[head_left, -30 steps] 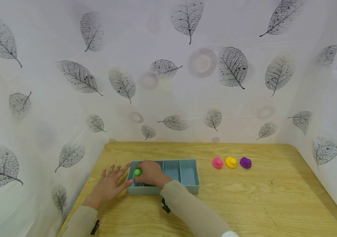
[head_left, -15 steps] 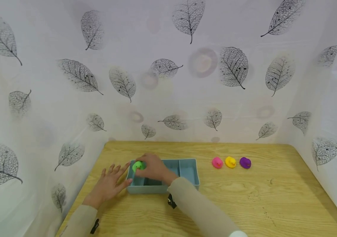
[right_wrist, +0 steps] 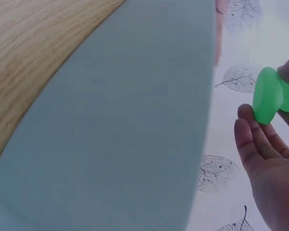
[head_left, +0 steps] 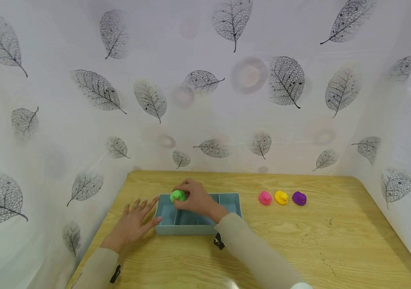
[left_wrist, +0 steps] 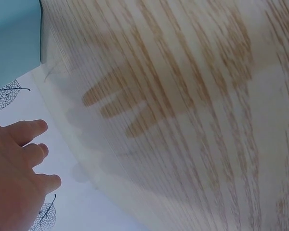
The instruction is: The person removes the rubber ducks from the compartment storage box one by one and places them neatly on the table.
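Observation:
Above the left part of a blue-grey divided tray (head_left: 191, 230), my right hand (head_left: 198, 199) pinches a green rubber duck (head_left: 177, 196). The right wrist view shows the duck (right_wrist: 268, 96) between thumb and fingers, with the other fingers stretched below it. My left hand (head_left: 131, 225) lies at the tray's left end, fingers spread, its thumb and index fingertips at the tray's edge. In the left wrist view several fingers of the left hand (left_wrist: 19, 168) show beside a corner of the tray (left_wrist: 14, 43). My right hand and forearm hide part of the tray's compartments.
Right of the tray, a pink duck (head_left: 265, 198), a yellow duck (head_left: 281, 197) and a purple duck (head_left: 299, 198) stand in a row on the wooden table (head_left: 299, 249). A pale leaf-patterned sheet (head_left: 205, 120) rises behind and along both sides.
My right hand has lifted the green duck from the tray's left compartment and shifted it up and to the right. My left hand has stayed in place.

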A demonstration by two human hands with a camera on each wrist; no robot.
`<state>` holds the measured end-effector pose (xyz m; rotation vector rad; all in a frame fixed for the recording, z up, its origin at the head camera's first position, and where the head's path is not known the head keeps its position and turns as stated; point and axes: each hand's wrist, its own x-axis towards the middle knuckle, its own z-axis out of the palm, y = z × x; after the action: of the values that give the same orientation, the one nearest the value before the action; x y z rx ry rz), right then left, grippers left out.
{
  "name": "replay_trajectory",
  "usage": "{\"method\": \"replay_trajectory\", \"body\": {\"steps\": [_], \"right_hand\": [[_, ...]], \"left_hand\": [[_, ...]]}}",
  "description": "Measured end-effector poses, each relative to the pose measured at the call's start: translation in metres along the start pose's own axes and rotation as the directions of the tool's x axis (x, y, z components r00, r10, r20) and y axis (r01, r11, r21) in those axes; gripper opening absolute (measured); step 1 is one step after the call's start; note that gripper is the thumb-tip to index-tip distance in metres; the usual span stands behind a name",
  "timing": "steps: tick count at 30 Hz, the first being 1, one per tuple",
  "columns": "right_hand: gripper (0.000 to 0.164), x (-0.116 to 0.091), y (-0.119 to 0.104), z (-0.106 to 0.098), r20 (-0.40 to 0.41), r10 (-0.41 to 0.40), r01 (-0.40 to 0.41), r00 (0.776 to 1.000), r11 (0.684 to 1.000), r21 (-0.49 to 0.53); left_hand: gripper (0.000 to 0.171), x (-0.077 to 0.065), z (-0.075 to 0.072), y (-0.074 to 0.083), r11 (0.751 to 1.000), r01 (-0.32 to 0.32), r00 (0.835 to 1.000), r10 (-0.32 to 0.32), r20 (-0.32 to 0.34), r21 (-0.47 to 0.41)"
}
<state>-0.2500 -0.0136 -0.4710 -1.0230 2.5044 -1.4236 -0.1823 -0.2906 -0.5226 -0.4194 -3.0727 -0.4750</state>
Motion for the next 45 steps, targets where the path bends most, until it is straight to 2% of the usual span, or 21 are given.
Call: {"method": "replay_trajectory", "body": {"steps": [10, 15, 22, 30, 37, 45], "right_hand": [[0.043, -0.007, -0.001, -0.016, -0.007, 0.005, -0.005, 1.000, 1.000, 0.012], [0.044, -0.010, 0.005, -0.022, -0.044, 0.016, -0.014, 0.999, 0.999, 0.043], [0.041, -0.014, 0.008, -0.035, -0.122, -0.011, 0.019, 0.993, 0.998, 0.068], [0.041, -0.018, 0.010, -0.048, -0.197, 0.069, -0.055, 0.978, 0.996, 0.075], [0.042, -0.026, 0.011, -0.060, -0.225, 0.037, -0.027, 0.974, 0.999, 0.047], [0.044, -0.046, 0.023, -0.082, -0.243, 0.024, -0.017, 0.970, 0.999, 0.031]], "left_hand": [[0.077, -0.001, -0.001, 0.001, 1.000, 0.002, 1.000, -0.002, 0.002, -0.009], [0.077, -0.002, 0.001, -0.001, 1.000, 0.000, 1.000, 0.000, -0.005, -0.005], [0.076, -0.002, 0.002, -0.001, 1.000, -0.014, 1.000, 0.014, -0.023, 0.000], [0.075, -0.001, 0.001, 0.000, 1.000, -0.025, 0.999, 0.025, -0.026, 0.003], [0.075, -0.001, 0.000, 0.001, 1.000, -0.028, 0.999, 0.028, -0.028, 0.008], [0.074, -0.001, 0.001, 0.001, 1.000, -0.025, 0.999, 0.025, -0.029, -0.005]]}}
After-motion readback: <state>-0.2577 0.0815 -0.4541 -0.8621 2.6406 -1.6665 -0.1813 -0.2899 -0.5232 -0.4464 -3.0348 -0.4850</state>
